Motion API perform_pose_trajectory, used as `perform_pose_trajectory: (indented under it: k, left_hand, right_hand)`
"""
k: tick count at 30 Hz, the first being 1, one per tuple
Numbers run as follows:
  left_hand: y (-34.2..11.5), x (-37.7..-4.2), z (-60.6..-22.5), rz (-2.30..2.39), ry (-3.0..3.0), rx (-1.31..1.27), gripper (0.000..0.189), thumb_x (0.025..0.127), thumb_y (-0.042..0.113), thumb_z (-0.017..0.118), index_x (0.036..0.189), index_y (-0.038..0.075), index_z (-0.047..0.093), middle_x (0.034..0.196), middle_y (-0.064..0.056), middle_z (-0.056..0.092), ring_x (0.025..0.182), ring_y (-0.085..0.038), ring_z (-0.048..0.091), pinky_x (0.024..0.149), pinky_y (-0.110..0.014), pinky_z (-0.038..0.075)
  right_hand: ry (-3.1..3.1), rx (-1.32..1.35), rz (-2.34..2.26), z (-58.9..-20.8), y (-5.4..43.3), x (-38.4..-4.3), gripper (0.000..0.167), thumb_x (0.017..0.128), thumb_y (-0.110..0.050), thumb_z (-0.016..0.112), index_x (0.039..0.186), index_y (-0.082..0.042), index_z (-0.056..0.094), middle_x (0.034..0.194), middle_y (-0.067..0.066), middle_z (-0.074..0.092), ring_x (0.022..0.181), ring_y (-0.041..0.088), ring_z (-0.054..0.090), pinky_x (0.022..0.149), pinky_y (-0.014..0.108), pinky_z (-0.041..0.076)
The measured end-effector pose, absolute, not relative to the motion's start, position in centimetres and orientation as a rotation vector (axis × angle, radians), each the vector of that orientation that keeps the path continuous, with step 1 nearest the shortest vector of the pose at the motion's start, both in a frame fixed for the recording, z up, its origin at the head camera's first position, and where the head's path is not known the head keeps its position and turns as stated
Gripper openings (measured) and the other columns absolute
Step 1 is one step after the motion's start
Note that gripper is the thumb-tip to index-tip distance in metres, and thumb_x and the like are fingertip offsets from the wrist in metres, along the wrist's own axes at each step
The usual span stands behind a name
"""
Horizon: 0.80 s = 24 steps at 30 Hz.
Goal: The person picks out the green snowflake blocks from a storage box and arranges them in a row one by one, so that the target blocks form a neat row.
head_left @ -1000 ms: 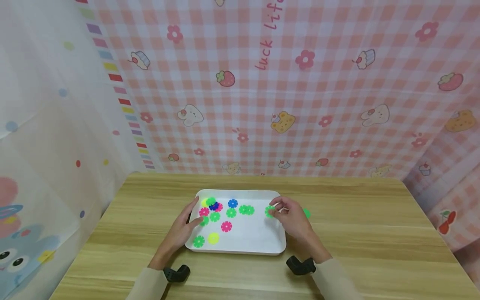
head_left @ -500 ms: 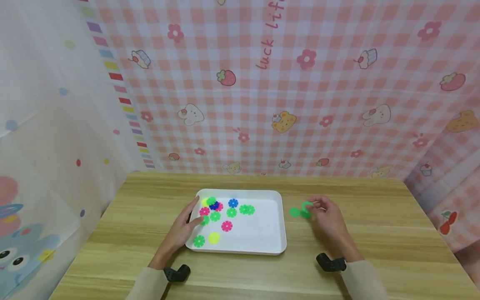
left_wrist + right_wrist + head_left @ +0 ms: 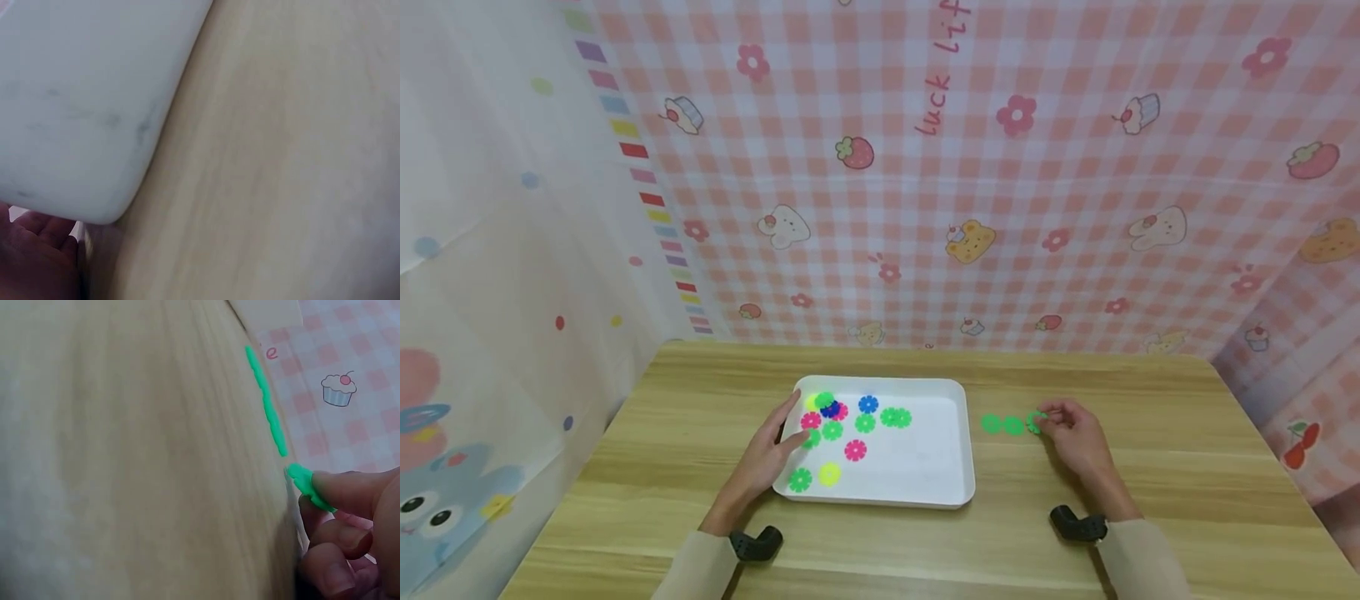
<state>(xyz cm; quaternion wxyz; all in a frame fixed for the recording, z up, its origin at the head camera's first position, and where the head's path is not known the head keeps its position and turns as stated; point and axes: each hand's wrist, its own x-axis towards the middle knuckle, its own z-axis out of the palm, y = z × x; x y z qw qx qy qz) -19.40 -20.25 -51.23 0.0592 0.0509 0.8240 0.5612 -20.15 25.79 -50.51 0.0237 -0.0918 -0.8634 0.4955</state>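
In the head view my right hand [image 3: 1081,440] pinches a green snowflake disc [image 3: 1034,422] between thumb and fingers, close over the table to the right of the tray. Two more green discs, one of them the outer disc [image 3: 991,423], lie flat in a row just left of it. The right wrist view shows the pinched disc [image 3: 308,487] tilted, near the end of that row [image 3: 267,403]. My left hand [image 3: 765,457] holds the left side of the white tray [image 3: 925,471], thumb over the rim near a green disc [image 3: 811,439].
Inside the tray lie several other snowflake discs: green, pink, a yellow one [image 3: 830,475] and a blue one [image 3: 868,404], mostly toward its left half. The wooden table [image 3: 880,554] extends around it, and a checked cloth [image 3: 910,192] hangs behind.
My right hand has carried a green disc from over the tray's right side rightward to the end of the row on the table. My left hand stays at the tray.
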Motion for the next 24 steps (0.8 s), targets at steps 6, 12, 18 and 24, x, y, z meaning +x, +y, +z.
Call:
perform_pose_trajectory:
  k: [6,12,18,24]
  left_hand:
    - [-20.23,-19.43,-51.11,1.705,2.488,0.155,0.068,0.1,0.017,0.056,0.159,0.018,0.021,0.165,-0.011,0.014,0.152,-0.03,0.012,0.123,-0.051,0.011]
    - [-20.29,-19.42,-51.18,1.669,2.516,0.131,0.068,0.101,0.019,0.056,0.159,0.02,0.022,0.165,-0.011,0.015,0.152,-0.031,0.011,0.123,-0.052,0.01]
    - [-20.31,-19.47,-51.33,1.649,2.538,0.131,0.068,0.101,0.02,0.056,0.159,0.02,0.022,0.165,-0.011,0.016,0.152,-0.031,0.013,0.122,-0.053,0.011]
    - [-20.21,-19.5,-51.46,1.675,2.509,0.133,0.067,0.101,0.019,0.056,0.159,0.02,0.022,0.165,-0.011,0.016,0.152,-0.031,0.012,0.122,-0.052,0.011]
  right_hand:
    - [-2.699,-0.253,1.5,-50.7,26.01,-20.18,0.024,0.095,-0.017,0.066,0.113,-0.002,0.065,0.092,0.004,0.059,0.077,0.01,0.05,0.064,0.021,0.042]
    - [-2.676,-0.233,1.463,-51.17,25.87,-20.35,0.021,0.093,-0.013,0.068,0.108,0.0,0.065,0.091,0.006,0.06,0.077,0.012,0.051,0.064,0.021,0.043]
    - [-2.68,-0.222,1.447,-51.27,25.76,-20.35,0.02,0.093,-0.012,0.067,0.109,0.0,0.064,0.094,0.009,0.061,0.08,0.015,0.052,0.065,0.022,0.043]
    - [-2.686,-0.258,1.438,-51.3,25.64,-20.23,0.022,0.092,-0.01,0.067,0.11,0.0,0.063,0.096,0.009,0.061,0.082,0.016,0.053,0.067,0.021,0.043]
